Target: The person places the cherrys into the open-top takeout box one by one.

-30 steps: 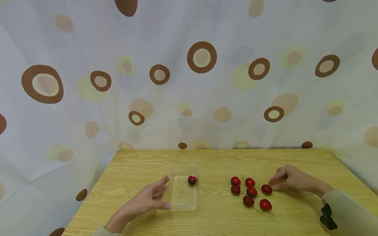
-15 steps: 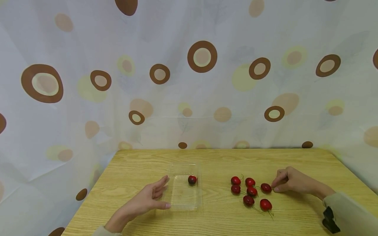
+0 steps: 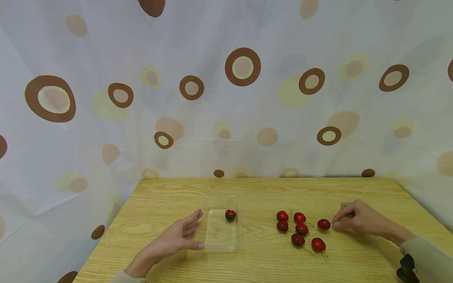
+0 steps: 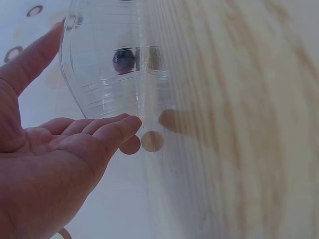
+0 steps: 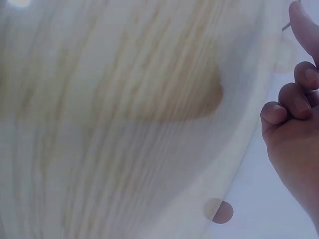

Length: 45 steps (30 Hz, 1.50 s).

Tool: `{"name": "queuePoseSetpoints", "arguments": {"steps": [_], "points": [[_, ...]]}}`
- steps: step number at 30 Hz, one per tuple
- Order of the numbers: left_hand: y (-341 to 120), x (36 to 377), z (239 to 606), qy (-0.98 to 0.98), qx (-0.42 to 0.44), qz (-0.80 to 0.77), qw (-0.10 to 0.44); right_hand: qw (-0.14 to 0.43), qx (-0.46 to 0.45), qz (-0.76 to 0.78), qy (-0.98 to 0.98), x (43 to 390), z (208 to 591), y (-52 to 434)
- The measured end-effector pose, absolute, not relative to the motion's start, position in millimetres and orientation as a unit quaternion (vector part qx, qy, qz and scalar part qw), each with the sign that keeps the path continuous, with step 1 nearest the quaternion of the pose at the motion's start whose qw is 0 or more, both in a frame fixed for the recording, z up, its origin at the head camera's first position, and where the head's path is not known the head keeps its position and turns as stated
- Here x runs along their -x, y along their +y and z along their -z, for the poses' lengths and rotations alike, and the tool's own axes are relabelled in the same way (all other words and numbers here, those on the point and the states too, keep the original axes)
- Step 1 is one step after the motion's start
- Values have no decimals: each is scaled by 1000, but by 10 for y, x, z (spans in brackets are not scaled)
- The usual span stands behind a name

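Starting left, a pale sleeve (image 3: 128,277) is leading into the left hand (image 3: 175,237), and that one is reaching along the left side of the clear tray (image 3: 220,237), fingers extended, thumb spread away, gripping nothing; whether it is touching the tray, I cannot tell. The tray itself is sitting on the wood-grain surface (image 3: 262,263), and inside it, near the far end and close to its right wall, one dark red cherry (image 3: 230,215) is resting. Across now, well to the right of the tray, six loose cherries (image 3: 302,228) are lying in a cluster, some trailing green stems (image 3: 310,252). Farther right of the tray, a seventh cherry (image 3: 323,224) is lying just off the fingertips, and the right hand (image 3: 362,218) is pinching its stem (image 5: 285,26), the other fingers curling in. Farther right still, something black (image 3: 407,261) is showing at the cuff. Behind the tray, a spotted curtain (image 3: 198,118) is hanging.
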<state>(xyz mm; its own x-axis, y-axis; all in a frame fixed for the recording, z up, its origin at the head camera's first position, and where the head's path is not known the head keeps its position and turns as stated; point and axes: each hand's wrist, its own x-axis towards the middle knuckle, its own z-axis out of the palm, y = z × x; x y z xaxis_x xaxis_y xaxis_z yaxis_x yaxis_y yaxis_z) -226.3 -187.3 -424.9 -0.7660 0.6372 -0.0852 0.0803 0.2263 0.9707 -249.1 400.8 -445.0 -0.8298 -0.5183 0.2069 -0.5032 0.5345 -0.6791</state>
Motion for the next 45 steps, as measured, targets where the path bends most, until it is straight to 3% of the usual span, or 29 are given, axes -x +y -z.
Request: {"name": "queuePoseSetpoints", "arguments": {"steps": [10, 17, 45], "points": [[-1877, 2266, 4250, 743, -242, -573, 245, 61, 152, 408, 898, 2369, 4212, 3913], [-1880, 2266, 4251, 742, -243, -575, 244, 48, 102, 419, 901, 2371, 4120, 3686], [-1890, 2268, 4246, 740, -243, -577, 244, 48, 129, 473, 870, 2447, 3895, 2796]]}}
